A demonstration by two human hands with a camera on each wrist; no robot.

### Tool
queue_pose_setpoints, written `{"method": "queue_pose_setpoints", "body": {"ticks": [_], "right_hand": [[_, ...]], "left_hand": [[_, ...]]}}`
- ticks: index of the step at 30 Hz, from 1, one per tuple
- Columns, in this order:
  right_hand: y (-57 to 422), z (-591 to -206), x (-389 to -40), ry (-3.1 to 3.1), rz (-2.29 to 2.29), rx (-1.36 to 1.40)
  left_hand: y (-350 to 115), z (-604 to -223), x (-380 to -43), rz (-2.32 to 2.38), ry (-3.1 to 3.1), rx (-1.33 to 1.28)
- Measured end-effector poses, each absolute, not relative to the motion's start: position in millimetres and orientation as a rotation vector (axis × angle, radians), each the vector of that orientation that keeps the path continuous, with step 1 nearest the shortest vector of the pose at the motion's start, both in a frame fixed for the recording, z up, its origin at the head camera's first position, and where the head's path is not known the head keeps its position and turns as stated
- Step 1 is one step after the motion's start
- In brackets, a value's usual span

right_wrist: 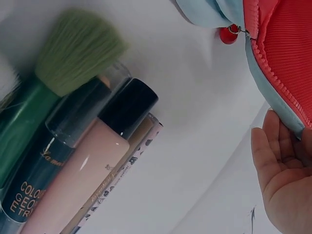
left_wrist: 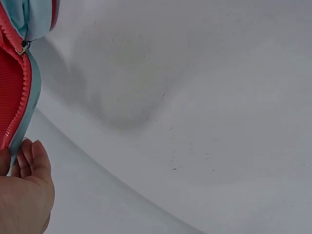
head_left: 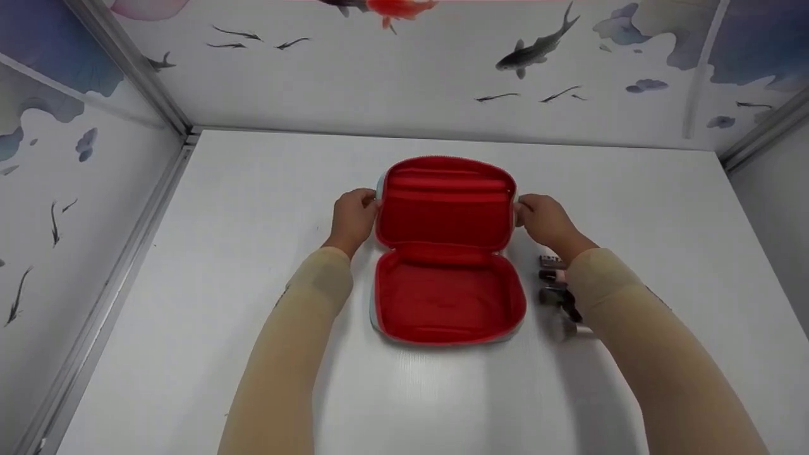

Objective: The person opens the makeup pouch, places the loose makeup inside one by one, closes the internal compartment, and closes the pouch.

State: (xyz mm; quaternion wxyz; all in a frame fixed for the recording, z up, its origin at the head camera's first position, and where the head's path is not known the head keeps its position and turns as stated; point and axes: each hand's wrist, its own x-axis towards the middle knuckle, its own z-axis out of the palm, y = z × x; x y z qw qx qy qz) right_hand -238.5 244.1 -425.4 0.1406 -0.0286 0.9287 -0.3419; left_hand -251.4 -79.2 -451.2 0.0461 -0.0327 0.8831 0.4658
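A zippered cosmetic bag (head_left: 450,294) with a red lining and light blue outside lies unfolded on the white table, its lid raised at the back. My left hand (head_left: 355,218) pinches the lid's left edge between thumb and fingers; the left wrist view shows that hand (left_wrist: 30,187) at the blue rim beside the red zipper. On the opposite side my right hand (head_left: 545,218) grips the lid's right edge. In the right wrist view its fingers (right_wrist: 275,141) bend around the rim. No items show inside the bag.
Right of the bag lie a green makeup brush (right_wrist: 80,51), a dark tube (right_wrist: 58,156), a pink bottle with a black cap (right_wrist: 85,170) and a narrow patterned box (right_wrist: 122,173). My right forearm partly covers them in the head view. Printed wall panels (head_left: 379,76) stand behind the table.
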Motion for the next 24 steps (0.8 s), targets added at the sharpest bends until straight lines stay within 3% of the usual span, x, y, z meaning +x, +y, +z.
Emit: {"method": "queue_pose_setpoints", "body": {"ticks": [24], "right_hand": [[242,-441,-253,2.591,-0.926,-0.002]], "left_hand": [[-74,-462,-253,1.054,2.643,-0.017]]}}
